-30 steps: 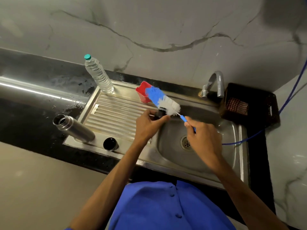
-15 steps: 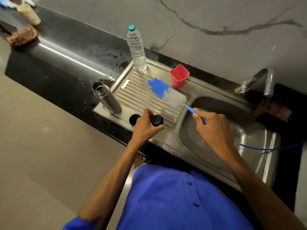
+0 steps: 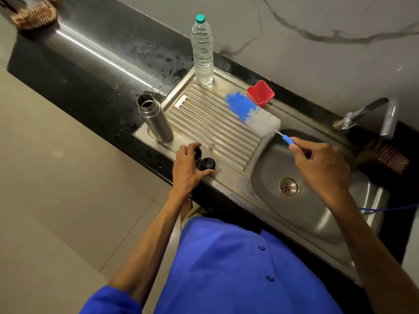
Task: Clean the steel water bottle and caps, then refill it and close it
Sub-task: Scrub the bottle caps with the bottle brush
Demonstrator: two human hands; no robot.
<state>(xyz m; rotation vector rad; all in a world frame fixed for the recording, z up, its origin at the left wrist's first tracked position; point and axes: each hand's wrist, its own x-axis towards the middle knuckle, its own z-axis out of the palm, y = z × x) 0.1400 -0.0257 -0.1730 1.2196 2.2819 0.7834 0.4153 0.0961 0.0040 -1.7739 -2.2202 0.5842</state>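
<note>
**Parking the caps beside the bottle, brush at the ready**

Leaving the steel water bottle (image 3: 155, 118) standing upright and uncapped on the steel surface (image 3: 229, 189), ahead of the left grip (image 3: 189, 165) and to its left, near but not touching. Curling that grip's fingers over the two dark caps (image 3: 207, 163), one half hidden beneath the fingers, the other showing just to their right with the thumb lying against its near side; so, clamping loosely around both. Probably setting them down side by side. Doing this well: placing them flat on the smooth strip short of the ribs, mouths up for draining and easy brushing, well back from the near edge, and letting go only once neither is rocking.

Bending the left wrist slightly, forearm reaching forward and up from the blue sleeve.

Pinching the thin blue handle of the bottle brush (image 3: 251, 112) in the right grip (image 3: 322, 164), fingertips closed on it, knuckles raised, wrist hovering over the basin to the grip's near side. Pointing the bristle head away, ahead and leftward of this grip, over the ribbed drainboard and just short of the red cup (image 3: 260, 94). Worth lifting the bristles clear of the ribs before swinging toward the bottle's mouth, avoiding a knock on the cup.
</note>
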